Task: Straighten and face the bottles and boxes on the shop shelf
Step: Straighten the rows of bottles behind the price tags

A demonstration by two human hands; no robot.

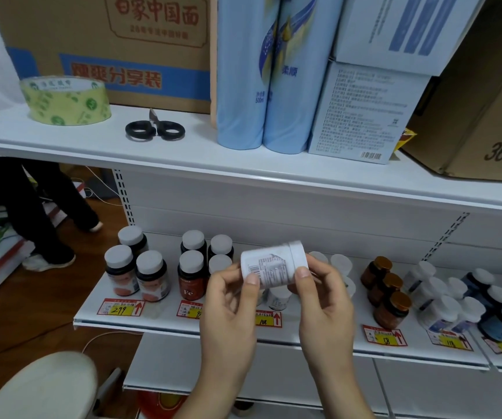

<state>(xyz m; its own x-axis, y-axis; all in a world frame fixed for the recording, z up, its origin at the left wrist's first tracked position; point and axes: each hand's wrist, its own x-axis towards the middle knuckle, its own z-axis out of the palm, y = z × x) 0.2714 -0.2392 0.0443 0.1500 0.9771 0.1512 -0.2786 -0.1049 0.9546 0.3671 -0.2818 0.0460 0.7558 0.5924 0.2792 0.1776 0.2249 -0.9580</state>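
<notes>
A white bottle [274,264] with a white cap lies on its side in the air in front of the lower shelf [165,320], its barcode and small-print label towards me. My left hand [231,300] grips its base end and my right hand [325,294] grips the cap end. Behind my hands stand more white bottles [339,266], partly hidden. To the left are dark bottles with grey caps [151,275] and a red bottle marked Fe [191,279]. To the right stand amber bottles [392,308], then white and blue bottles [467,300].
The upper shelf [183,152] holds a tape roll [66,99], black scissors [155,128], two tall light-blue bottles [269,86], white boxes [367,113] and cardboard cartons [116,40]. A person's legs [41,207] stand at the left. A round stool [44,388] is at lower left.
</notes>
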